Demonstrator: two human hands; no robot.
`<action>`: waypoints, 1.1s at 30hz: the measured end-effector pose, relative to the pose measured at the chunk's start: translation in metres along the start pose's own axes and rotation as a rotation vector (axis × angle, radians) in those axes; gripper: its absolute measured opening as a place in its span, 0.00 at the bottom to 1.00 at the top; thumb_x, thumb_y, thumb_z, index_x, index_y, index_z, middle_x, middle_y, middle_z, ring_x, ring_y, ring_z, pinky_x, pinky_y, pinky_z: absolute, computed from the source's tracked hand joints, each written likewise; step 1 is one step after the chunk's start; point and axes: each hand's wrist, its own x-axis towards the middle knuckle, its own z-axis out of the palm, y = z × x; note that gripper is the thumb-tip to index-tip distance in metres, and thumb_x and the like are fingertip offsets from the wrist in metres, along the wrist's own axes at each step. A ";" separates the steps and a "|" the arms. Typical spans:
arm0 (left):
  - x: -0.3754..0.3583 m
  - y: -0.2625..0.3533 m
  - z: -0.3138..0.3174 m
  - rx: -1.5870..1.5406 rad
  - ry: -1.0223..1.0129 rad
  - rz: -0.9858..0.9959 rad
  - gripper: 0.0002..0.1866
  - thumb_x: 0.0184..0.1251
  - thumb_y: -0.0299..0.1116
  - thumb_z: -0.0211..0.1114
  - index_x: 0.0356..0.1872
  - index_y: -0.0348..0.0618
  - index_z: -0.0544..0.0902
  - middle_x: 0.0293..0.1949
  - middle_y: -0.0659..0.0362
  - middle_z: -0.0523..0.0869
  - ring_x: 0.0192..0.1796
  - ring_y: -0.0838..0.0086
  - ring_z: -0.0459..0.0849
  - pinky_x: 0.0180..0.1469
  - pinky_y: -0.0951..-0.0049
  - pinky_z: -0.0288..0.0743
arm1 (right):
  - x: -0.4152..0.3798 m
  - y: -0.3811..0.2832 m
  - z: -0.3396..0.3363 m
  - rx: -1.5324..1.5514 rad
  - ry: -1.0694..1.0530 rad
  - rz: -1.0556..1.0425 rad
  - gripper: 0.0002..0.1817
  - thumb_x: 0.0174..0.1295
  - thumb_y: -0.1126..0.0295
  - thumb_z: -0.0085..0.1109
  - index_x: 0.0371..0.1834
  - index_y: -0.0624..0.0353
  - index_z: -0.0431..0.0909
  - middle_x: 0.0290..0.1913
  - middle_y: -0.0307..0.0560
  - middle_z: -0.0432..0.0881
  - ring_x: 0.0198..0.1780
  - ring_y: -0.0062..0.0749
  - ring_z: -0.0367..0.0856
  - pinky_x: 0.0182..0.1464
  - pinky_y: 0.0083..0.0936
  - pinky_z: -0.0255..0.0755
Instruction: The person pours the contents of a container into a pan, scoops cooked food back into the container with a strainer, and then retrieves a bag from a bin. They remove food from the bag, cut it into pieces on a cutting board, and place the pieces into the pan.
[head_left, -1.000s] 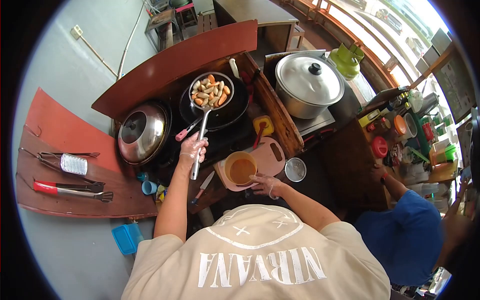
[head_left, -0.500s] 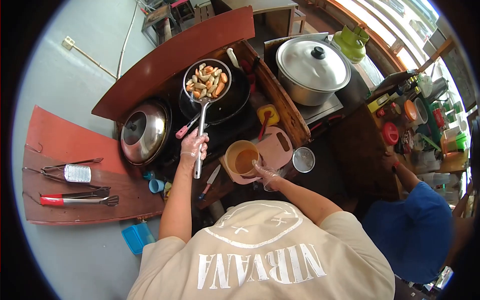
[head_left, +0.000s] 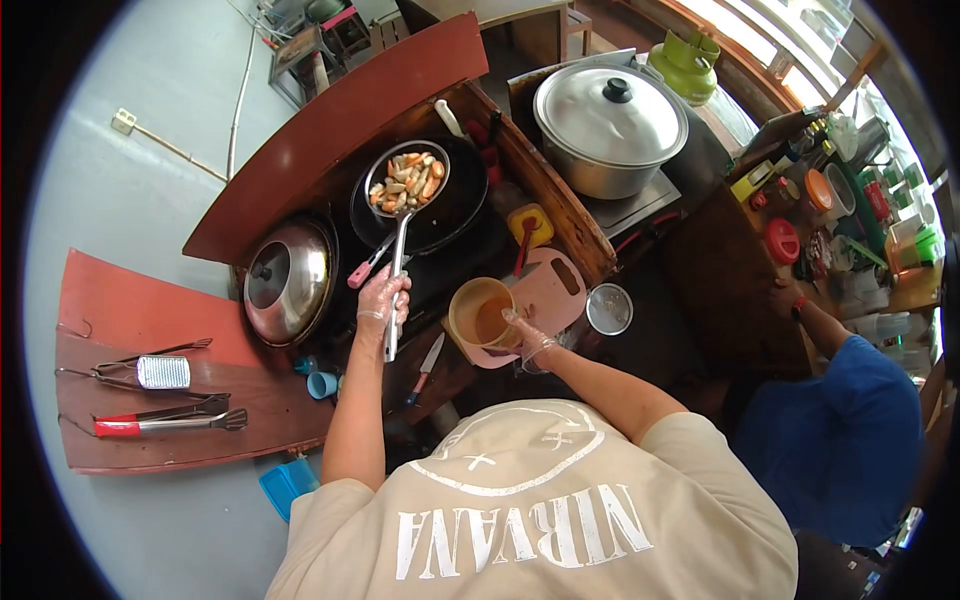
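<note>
My left hand (head_left: 383, 302), in a clear plastic glove, is wrapped round the handle of a metal strainer ladle (head_left: 398, 250). Pale and orange food pieces (head_left: 408, 180) fill its bowl, which is over a dark wok (head_left: 460, 205). My right hand (head_left: 528, 340), gloved too, grips the rim of a beige bowl (head_left: 466, 312) with orange-brown liquid inside. That bowl is over a pink cutting board (head_left: 552, 290). Tongs with pink tips (head_left: 370, 262) lean at the wok's near edge.
A knife (head_left: 428, 365) lies left of the bowl. The domed lid (head_left: 290, 283) is at the left, the big lidded pot (head_left: 612, 130) at the right. Beside a shelf of containers, a co-worker in blue (head_left: 835, 440) has a hand (head_left: 787, 297) on the wood.
The ladle of food has lowered slightly towards the wok, and my left hand has shifted a little. The bowl looks slightly more tilted. The whole view has shifted a little.
</note>
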 end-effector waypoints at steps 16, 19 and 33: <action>-0.003 -0.006 0.012 -0.018 0.033 0.006 0.17 0.70 0.26 0.58 0.58 0.42 0.75 0.30 0.63 0.78 0.18 0.84 0.71 0.14 0.80 0.66 | -0.105 -0.065 0.005 0.028 0.118 -0.019 0.40 0.59 0.41 0.62 0.72 0.44 0.62 0.72 0.35 0.64 0.64 0.49 0.73 0.62 0.46 0.65; -0.002 -0.009 0.016 -0.031 0.009 0.032 0.18 0.70 0.26 0.57 0.60 0.42 0.75 0.31 0.61 0.78 0.18 0.83 0.72 0.14 0.78 0.66 | -0.123 -0.080 0.007 0.017 0.058 -0.075 0.41 0.60 0.41 0.60 0.74 0.42 0.58 0.73 0.40 0.64 0.70 0.51 0.66 0.61 0.49 0.66; 0.019 -0.038 0.008 0.162 0.178 0.107 0.13 0.66 0.27 0.62 0.51 0.48 0.80 0.20 0.69 0.70 0.15 0.85 0.68 0.15 0.83 0.61 | -0.152 -0.109 -0.027 -0.778 -0.102 -0.813 0.35 0.51 0.56 0.73 0.60 0.62 0.74 0.62 0.57 0.74 0.62 0.53 0.73 0.68 0.40 0.65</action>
